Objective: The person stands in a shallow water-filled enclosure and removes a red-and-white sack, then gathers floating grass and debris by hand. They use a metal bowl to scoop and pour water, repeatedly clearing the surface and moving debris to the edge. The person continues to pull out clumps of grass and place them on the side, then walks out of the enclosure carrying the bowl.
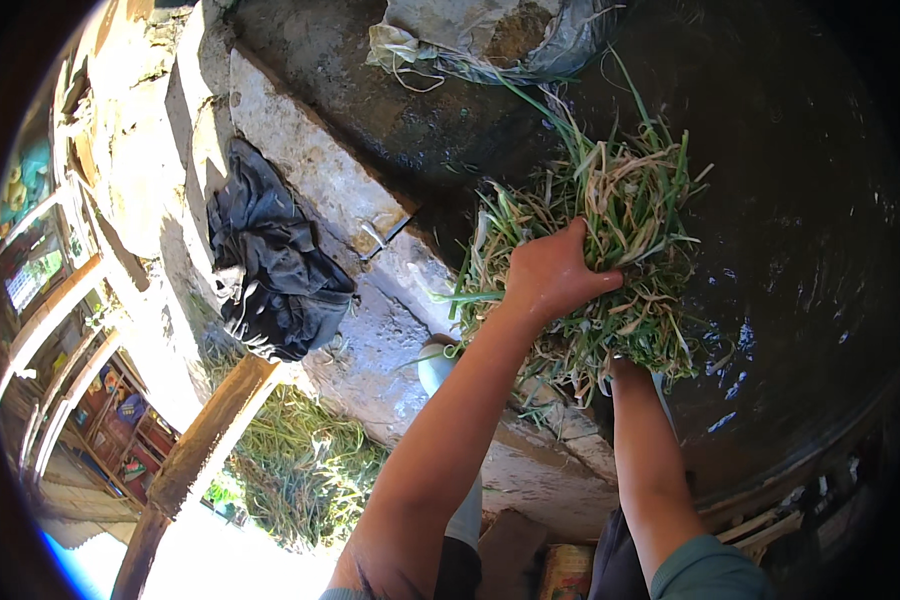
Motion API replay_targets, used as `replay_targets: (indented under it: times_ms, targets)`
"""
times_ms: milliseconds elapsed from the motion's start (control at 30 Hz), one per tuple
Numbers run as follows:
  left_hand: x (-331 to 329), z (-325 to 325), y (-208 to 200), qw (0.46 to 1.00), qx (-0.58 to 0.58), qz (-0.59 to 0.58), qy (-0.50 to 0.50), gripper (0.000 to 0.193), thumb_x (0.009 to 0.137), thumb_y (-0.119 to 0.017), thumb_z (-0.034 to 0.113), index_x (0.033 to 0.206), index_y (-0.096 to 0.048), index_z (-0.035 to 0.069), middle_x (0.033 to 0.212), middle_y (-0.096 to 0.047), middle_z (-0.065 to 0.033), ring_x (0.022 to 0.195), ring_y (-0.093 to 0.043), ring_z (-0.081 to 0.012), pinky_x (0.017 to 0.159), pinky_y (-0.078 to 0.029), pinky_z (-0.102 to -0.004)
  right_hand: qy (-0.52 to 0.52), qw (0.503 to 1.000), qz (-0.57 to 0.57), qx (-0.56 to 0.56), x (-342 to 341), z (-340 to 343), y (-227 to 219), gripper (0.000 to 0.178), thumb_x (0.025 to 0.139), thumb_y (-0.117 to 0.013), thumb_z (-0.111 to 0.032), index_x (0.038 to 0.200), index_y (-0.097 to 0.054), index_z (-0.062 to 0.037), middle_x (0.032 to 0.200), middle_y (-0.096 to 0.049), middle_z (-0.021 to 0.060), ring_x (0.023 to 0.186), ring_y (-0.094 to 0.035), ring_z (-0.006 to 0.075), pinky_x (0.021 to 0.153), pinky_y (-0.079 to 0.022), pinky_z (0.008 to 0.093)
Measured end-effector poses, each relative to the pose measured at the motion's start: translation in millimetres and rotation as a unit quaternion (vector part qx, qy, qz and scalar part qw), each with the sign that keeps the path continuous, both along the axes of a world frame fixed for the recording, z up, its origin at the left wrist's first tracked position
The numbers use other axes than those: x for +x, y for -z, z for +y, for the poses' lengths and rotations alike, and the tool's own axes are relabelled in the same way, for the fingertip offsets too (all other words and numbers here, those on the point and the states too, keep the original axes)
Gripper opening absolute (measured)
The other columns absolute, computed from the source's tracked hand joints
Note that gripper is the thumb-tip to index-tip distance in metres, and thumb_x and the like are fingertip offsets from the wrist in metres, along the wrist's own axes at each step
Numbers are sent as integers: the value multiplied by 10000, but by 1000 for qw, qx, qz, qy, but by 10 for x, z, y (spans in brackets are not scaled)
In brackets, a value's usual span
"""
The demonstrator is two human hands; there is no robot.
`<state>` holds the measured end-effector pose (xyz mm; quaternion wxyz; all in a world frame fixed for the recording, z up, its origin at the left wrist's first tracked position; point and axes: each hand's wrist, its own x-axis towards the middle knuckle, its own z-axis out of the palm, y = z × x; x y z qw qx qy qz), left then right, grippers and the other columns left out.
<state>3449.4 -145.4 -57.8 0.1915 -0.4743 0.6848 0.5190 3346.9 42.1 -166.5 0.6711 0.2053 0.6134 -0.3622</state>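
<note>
A thick bundle of cut grass (630, 215), green mixed with dry straw-coloured blades, is between my arms over the dark water. My left hand (558, 272) grips it from the near left, thumb and fingers spread around the blades with their tips sunk in the grass. My right forearm (650, 450) reaches up under the near right edge of the bundle. Grass covers the right hand, so its fingers are hidden. Long loose blades stick out at the top and left of the bundle.
Dark water (790, 260) spreads right of a concrete ledge (315, 140). A crumpled black cloth (275, 255) lies on the ledge. A plastic-wrapped block (500, 35) is at the far side. Lower left are a wooden post (205, 435) and a grass heap (305, 465).
</note>
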Motion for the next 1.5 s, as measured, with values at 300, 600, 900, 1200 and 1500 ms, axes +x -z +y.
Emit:
replay_targets:
  times_ms: [300,600,900,1200,1500]
  targets:
    - [427,467,-1372,985,-109,77,-110,621,623,-721,435,1027,-531,5,900,-633,-179,835,-640,-342,725,-501,-430,-158,983,90,-32,120,216,-1107,672,924,-488,-465,1464,-239,-154,1463,-324,107,1303,-357,288,1013,-360,469]
    - [1911,1196,-3511,932,-184,58,-308,688,608,-733,428,1091,-519,-13,977,-617,-172,899,-621,-337,756,-497,-420,-370,911,94,-155,1142,48,-2918,701,920,-506,-443,1477,-186,-164,1492,-268,104,1340,-295,297,1041,-322,498]
    - [4534,2596,-6098,828,-361,-151,-402,631,663,-702,406,1141,-513,40,1004,-632,-164,935,-627,-322,786,-491,-435,-540,797,7,-270,4519,636,-4806,738,915,-525,-421,1490,-134,-175,1521,-211,101,1377,-234,307,1069,-284,527]
    - [8315,4450,-6382,584,-289,-242,-719,553,838,-645,282,1268,-418,19,1178,-593,-140,914,-613,-291,827,-468,-407,-718,581,-1,-383,6977,831,-5633,781,910,-543,-400,1503,-82,-185,1550,-155,98,1414,-173,316,1097,-246,556]
    - [7254,6741,-4002,605,74,-455,-649,870,799,-626,302,1452,-133,6,1309,-486,-256,1073,-555,-389,898,-442,-454,-763,505,387,-117,1911,422,-3160,417,907,-439,-164,1316,-424,-86,1345,-455,208,1104,-555,390,902,-471,460]
